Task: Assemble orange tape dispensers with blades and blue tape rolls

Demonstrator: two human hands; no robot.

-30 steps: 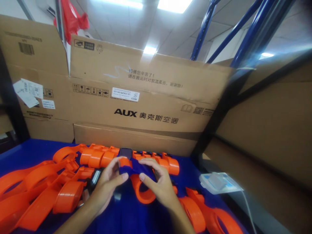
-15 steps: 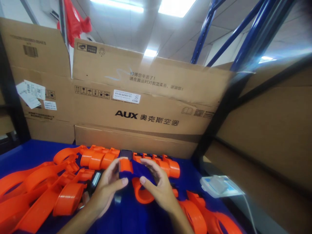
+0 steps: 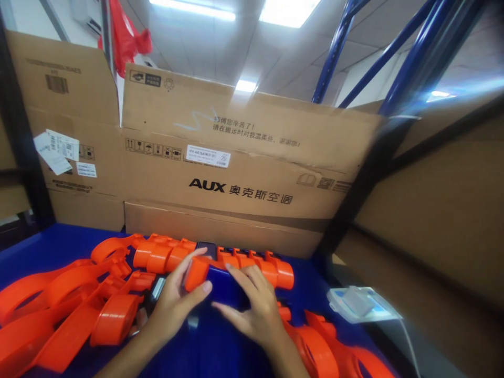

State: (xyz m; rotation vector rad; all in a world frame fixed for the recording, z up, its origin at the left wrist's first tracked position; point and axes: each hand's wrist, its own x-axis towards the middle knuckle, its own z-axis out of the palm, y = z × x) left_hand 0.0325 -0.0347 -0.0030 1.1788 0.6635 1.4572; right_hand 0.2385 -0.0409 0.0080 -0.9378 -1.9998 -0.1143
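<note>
Between my hands is an orange-and-blue plastic part [image 3: 199,272], its orange end to the left and a dark blue block to the right. My left hand [image 3: 177,294] is closed around the orange end, thumb on the near side and fingers behind. My right hand [image 3: 255,304] grips the blue block, fingers over its top right and thumb below. Part of the piece is hidden by my fingers. Behind my hands stand several orange ring-shaped plastic pieces [image 3: 159,255] in a row, beside a dark rectangular object [image 3: 207,249].
More orange looped pieces [image 3: 74,281] crowd the left of the blue surface [image 3: 66,239]; others [image 3: 315,344] lie at the right front. A clear-and-white case [image 3: 360,303] with a cable sits at the right edge. Printed cardboard [image 3: 236,173] stands behind, beside a dark post [image 3: 346,199].
The held part has turned: the orange ring that hung below it no longer shows, and its blue side faces me. My right thumb has shifted lower and left. The view has moved slightly.
</note>
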